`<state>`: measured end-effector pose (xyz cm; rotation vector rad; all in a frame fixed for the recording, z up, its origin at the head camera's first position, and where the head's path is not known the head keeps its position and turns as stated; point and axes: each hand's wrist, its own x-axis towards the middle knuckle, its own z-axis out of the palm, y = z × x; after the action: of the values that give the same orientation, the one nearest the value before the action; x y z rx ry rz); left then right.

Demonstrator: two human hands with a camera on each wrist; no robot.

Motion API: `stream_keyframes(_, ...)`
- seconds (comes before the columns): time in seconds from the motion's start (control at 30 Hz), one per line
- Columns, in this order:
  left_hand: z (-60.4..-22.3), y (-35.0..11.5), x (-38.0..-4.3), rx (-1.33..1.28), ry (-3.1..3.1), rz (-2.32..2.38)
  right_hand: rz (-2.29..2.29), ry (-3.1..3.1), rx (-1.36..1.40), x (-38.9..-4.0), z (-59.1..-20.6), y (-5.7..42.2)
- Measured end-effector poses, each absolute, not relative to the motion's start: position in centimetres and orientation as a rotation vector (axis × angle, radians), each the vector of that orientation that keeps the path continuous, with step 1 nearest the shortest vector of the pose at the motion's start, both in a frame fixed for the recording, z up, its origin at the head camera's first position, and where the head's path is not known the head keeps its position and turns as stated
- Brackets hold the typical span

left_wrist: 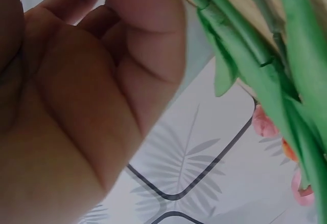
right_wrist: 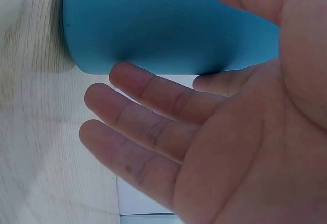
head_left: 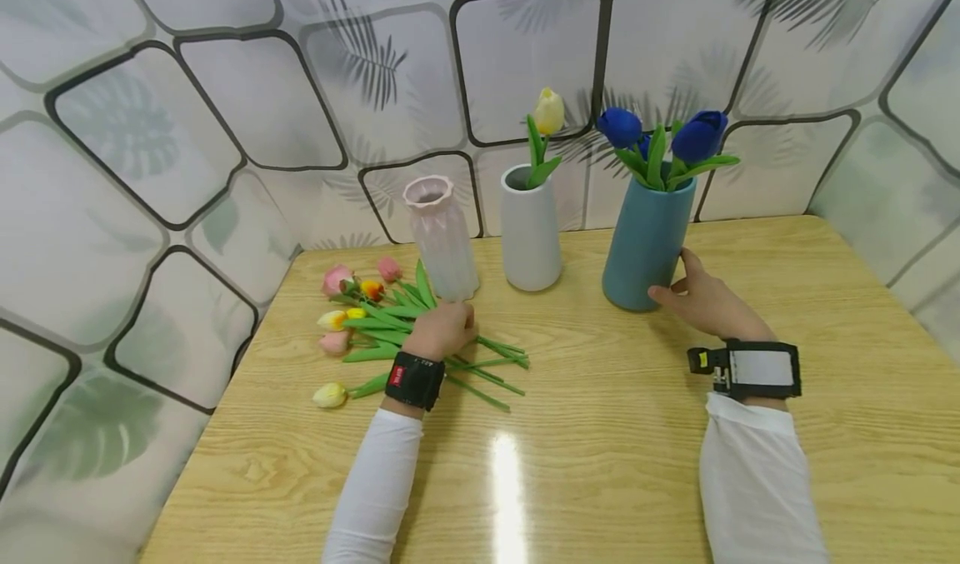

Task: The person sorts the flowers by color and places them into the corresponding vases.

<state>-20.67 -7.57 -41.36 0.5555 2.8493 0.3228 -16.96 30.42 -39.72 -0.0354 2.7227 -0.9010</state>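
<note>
My left hand (head_left: 442, 329), fingers bent, lies over the green stems (head_left: 487, 368) of a spread of artificial tulips. Its fingertips are hidden in the left wrist view, where leaves and stems (left_wrist: 265, 65) run beside it; I cannot tell whether it pinches one. The pink, yellow and orange blooms (head_left: 335, 321) point left. My right hand (head_left: 708, 297) is at the lower right side of a blue vase (head_left: 647, 247). Its thumb overlaps the vase, and the extended fingers (right_wrist: 153, 127) lie close along the side. Blue tulips (head_left: 699, 142) stand in that vase.
A pale pink ribbed vase (head_left: 444, 243) stands behind the loose tulips. Between it and the blue vase is a white vase (head_left: 531, 235) holding one cream tulip (head_left: 550, 112). A patterned backdrop (head_left: 405, 72) rises behind the wooden table (head_left: 600, 456).
</note>
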Motion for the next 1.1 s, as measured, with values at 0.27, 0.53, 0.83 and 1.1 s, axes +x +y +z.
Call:
stream_keyframes(0.27, -42.2, -7.9, -21.1, 0.627, 2.875, 0.356, -0.909, 2.72, -0.049, -16.9, -39.9, 30.4)
stream_keyframes(0.53, -41.9, -7.9, -21.2, 0.627, 2.828, 0.507, -0.918, 2.725, -0.061, -16.9, -39.8, 30.3)
stream_keyframes(0.83, -41.5, -7.2, -21.1, 0.709, 2.808, 0.753, -0.919, 2.725, -0.064, -16.8, -39.8, 30.3)
stream_keyframes(1.1, -41.3, -5.8, -20.6, 0.309, 2.446, 1.538, -0.927, 2.728, -0.076, -16.9, -39.7, 30.5)
